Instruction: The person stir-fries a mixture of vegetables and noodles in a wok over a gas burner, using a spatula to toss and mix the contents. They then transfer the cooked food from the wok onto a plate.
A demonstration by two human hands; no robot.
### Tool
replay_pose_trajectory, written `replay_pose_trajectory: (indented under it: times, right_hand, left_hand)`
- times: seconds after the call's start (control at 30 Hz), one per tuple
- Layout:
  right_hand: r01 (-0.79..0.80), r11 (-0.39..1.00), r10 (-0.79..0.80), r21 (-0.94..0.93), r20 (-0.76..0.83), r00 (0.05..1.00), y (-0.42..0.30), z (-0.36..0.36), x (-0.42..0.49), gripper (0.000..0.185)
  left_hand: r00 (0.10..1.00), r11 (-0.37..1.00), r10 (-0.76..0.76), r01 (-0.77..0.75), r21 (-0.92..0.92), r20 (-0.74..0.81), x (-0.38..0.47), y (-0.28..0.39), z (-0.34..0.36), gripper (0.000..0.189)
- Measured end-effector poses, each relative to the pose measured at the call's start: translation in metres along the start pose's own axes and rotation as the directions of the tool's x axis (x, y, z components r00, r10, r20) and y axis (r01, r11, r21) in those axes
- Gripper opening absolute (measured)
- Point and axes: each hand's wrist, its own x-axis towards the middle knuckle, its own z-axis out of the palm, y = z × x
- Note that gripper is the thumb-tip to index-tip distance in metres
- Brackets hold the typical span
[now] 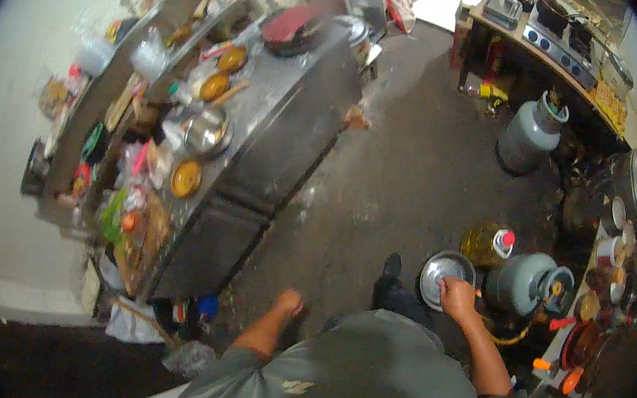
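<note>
My right hand has its fingers curled over the near rim of a round, shallow metal bowl and appears to grip it. The inside of the bowl is bright, and no contents can be made out. My left hand hangs at my left side above the floor, its fingers curled in with nothing visible in them. A plastic jug of yellow oil with a red cap stands just past the bowl. Right of the bowl is a grey gas cylinder.
On the left, a long counter carries a metal pot, yellow dishes and bags. Another gas cylinder stands ahead, below a gas stove. Pans and cups crowd a low shelf at right. Dark floor runs between.
</note>
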Motion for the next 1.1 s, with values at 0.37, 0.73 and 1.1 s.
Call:
replay_pose_trajectory:
  times: [0.37,0.73,1.1]
  right_hand:
    - [0.383,0.917,-0.396,0.112,0.379,0.837,-0.103,-0.135,0.410,0.030]
    - [0.261,0.965,-0.250,0.038,0.447,0.859,-0.038,-0.221,0.759,0.034]
    - [0.103,0.989,-0.133,0.110,0.307,0.943,0.138,-0.319,1.101,0.028]
  left_hand:
    - [0.981,0.926,-0.059,-0.015,-0.377,-0.184,0.079,0.051,-0.148,0.026]
    - [0.894,0.691,0.390,-0.125,0.712,-0.222,0.311,0.284,-0.610,0.019]
    - [0.842,0.331,-0.103,-0.474,-0.816,-0.530,0.423,0.596,-1.022,0.013]
